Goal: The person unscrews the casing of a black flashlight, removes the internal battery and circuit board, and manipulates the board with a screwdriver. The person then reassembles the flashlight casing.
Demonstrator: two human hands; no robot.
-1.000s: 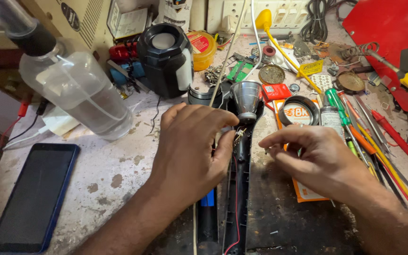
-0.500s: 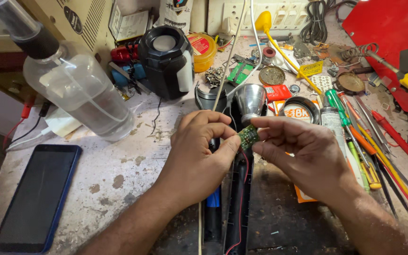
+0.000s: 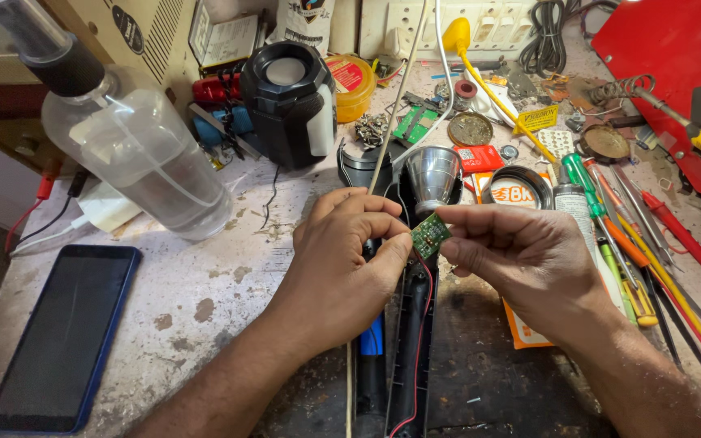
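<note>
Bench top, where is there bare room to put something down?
Bare worn bench top lies between the dark phone, the clear bottle and the left hand. Right of the right hand, screwdrivers and parts crowd it.

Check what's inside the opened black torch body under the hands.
Inside the black torch body run a red wire and a blue cell. The left hand and right hand, pinching a small green circuit board, cover its upper section.
</note>
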